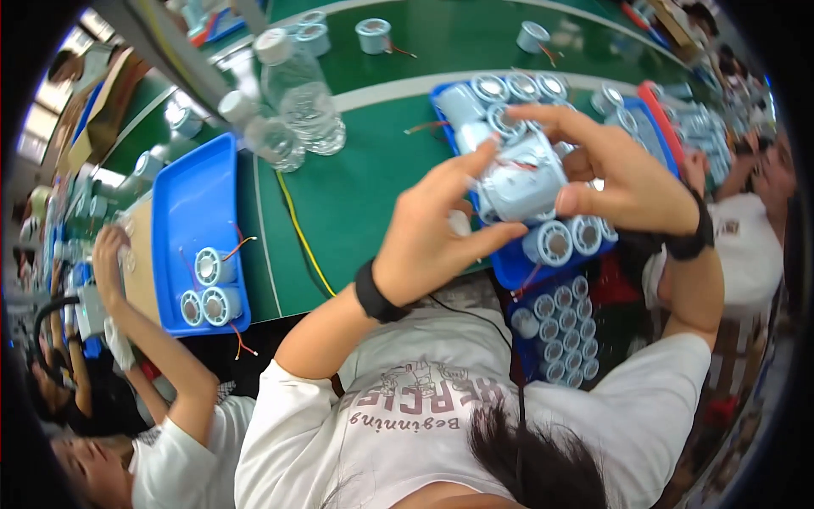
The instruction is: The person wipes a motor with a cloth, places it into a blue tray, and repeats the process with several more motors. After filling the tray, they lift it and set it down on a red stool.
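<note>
Between my two hands is a light-blue plastic cylindrical housing (pixel 519 185) with short reddish wires, held above a blue tray (pixel 507 273). My left hand (pixel 432 222) curves around its left side, with thumb below and index finger above. From the right, my right hand (pixel 623 174) closes on it with thumb and fingers. Fingers partly cover it, so I cannot tell whether more than one piece is held. Several similar housings with slotted round ends (pixel 555 242) fill the tray around and beneath my hands.
Left of me, another blue tray (pixel 193 204) holds three wired housings. Two clear bottles (pixel 303 106) stand behind, near a yellow cable (pixel 297 225). More housings (pixel 373 36) sit on the far green surface. A lower tray of cylinders (pixel 560 331) is near my right side. Co-workers sit on both sides.
</note>
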Available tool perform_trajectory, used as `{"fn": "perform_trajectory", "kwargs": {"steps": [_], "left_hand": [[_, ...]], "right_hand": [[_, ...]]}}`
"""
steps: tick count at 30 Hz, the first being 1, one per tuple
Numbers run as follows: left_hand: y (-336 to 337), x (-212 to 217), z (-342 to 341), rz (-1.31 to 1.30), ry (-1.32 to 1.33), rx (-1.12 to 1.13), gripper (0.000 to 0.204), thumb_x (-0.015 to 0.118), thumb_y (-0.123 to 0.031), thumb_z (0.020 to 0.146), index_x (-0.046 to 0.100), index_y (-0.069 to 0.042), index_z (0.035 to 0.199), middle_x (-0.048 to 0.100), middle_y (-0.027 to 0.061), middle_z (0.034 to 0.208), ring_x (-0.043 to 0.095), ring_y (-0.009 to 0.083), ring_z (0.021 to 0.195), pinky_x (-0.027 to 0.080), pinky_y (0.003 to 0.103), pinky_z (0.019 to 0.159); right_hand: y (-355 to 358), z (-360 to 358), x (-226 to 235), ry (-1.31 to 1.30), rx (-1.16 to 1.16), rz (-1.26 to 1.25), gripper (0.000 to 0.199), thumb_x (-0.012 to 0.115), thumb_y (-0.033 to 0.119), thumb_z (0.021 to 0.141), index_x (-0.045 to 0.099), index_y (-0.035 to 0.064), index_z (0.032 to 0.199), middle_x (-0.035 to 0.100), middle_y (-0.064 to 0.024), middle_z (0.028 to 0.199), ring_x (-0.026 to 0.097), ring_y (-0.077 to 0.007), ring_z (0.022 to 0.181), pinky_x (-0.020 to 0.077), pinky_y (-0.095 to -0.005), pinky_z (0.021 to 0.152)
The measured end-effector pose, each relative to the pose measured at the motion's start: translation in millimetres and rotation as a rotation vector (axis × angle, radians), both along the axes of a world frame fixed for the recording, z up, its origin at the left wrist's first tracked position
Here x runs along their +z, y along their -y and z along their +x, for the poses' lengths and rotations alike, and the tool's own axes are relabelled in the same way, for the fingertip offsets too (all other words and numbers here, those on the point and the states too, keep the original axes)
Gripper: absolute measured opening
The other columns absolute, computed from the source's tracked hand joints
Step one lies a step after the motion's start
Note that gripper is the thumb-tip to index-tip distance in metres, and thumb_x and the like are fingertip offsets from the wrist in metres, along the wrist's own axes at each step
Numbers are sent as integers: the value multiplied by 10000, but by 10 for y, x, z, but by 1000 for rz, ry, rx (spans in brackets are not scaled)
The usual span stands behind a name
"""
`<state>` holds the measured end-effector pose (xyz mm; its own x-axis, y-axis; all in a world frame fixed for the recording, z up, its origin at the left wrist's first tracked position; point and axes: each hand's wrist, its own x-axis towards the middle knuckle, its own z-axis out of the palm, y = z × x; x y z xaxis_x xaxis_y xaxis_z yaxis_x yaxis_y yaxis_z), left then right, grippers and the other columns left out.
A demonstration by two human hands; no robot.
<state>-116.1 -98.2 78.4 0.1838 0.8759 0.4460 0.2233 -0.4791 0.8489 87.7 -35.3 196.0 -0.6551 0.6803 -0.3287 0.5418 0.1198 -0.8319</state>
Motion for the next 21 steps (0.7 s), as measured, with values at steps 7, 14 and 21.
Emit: {"fn": "perform_trajectory", "kwargs": {"steps": [7,14,21], "left_hand": [[-33,-93,102,-701,537,-596,515,639,-227,893,474,34,1306,633,52,1040,530,52,748,438,197,688],[-70,-134,165,-749,380,-400,373,533,-246,959,536,10,1231,635,41,945,463,28,668,375,172,613],[-179,-457,67,-672,189,-215,297,535,-243,957,565,-13,1142,632,44,954,489,41,671,409,193,608]], "right_hand": [[56,423,-272,-63,330,579,736,798,103,667,478,87,1330,560,-57,1264,606,-167,990,506,-273,762],[174,1071,-271,358,-273,385,624,774,177,709,531,65,1272,561,-154,1213,610,-158,982,514,-267,716],[-277,2447,-1075,833,-699,475,595,759,371,704,582,-10,1126,624,-129,884,622,-165,665,483,-260,525]]}}
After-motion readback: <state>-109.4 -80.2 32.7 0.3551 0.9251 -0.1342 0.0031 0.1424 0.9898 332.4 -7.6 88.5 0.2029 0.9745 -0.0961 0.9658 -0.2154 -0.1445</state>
